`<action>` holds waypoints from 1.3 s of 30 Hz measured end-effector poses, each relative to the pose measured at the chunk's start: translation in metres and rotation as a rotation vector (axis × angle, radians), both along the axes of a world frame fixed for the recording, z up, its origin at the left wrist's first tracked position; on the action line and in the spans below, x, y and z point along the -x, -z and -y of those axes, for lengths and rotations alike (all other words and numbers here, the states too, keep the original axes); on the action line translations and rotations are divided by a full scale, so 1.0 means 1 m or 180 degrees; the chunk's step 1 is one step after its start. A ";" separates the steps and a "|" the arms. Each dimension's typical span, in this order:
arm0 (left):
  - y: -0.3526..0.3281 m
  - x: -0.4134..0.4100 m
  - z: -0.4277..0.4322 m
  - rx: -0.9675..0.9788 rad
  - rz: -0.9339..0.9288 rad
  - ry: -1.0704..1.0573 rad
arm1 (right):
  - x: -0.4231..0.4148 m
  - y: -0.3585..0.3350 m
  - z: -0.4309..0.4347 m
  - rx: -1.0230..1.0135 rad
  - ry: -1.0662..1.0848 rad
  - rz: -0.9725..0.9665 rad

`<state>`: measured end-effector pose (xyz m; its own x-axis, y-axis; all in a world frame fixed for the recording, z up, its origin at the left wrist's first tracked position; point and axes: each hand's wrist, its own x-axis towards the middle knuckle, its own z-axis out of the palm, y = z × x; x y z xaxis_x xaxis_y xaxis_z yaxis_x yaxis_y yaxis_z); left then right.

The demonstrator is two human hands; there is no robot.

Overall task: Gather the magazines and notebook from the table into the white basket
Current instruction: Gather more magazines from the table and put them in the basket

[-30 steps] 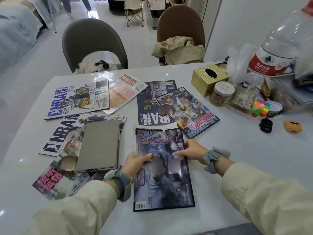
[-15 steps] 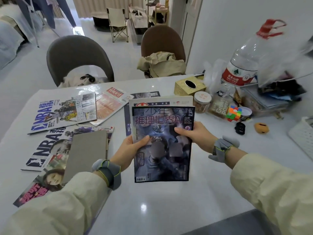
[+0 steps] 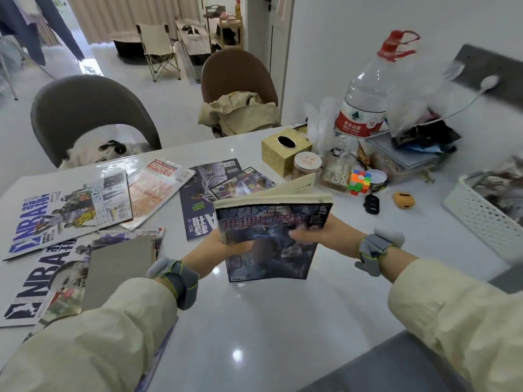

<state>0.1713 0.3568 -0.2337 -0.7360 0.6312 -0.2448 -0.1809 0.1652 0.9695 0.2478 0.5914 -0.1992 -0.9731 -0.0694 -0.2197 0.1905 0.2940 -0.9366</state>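
Both hands hold a small stack of magazines above the table, a dark blue magazine [image 3: 271,236] on top. My left hand [image 3: 218,244] grips its left edge and my right hand [image 3: 319,233] grips its right edge. The grey notebook [image 3: 119,270] lies at the left on an NBA magazine [image 3: 42,281]. Another NBA magazine [image 3: 68,207], a red-and-white magazine [image 3: 158,188] and two dark ones [image 3: 209,190] lie spread further back. The white basket [image 3: 478,216] stands at the right edge, with things in it.
A gold tissue box [image 3: 285,149], a jar [image 3: 307,165], a colour cube [image 3: 359,181], a big water bottle [image 3: 365,106], bags and small items crowd the back right. Two chairs [image 3: 90,114] stand behind the table [image 3: 283,321].
The stack was lifted off the table and is now held higher and tilted flatter. The view has turned right, bringing the white basket into sight.
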 end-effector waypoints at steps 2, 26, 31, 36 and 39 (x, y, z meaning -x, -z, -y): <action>0.003 0.001 -0.002 0.0147 -0.0121 0.0072 | 0.000 0.004 -0.005 -0.0241 -0.0103 0.0224; 0.017 0.009 -0.029 0.0187 -0.0098 -0.0025 | -0.008 0.016 -0.028 -0.0520 0.0254 0.0250; 0.025 0.010 -0.035 0.0542 -0.0307 -0.0021 | -0.010 0.028 -0.031 -0.0728 0.0136 0.0238; 0.021 0.013 -0.047 0.0644 -0.0369 0.0019 | -0.011 0.027 -0.041 -0.0951 0.0127 0.0230; 0.011 0.008 -0.073 0.0605 -0.0356 0.0111 | -0.021 0.020 -0.068 -0.0843 0.0220 0.0295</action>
<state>0.1633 0.4298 -0.2451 -0.7437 0.6070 -0.2800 -0.0650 0.3512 0.9340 0.2683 0.6592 -0.2189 -0.9485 0.0679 -0.3096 0.2998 0.5094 -0.8067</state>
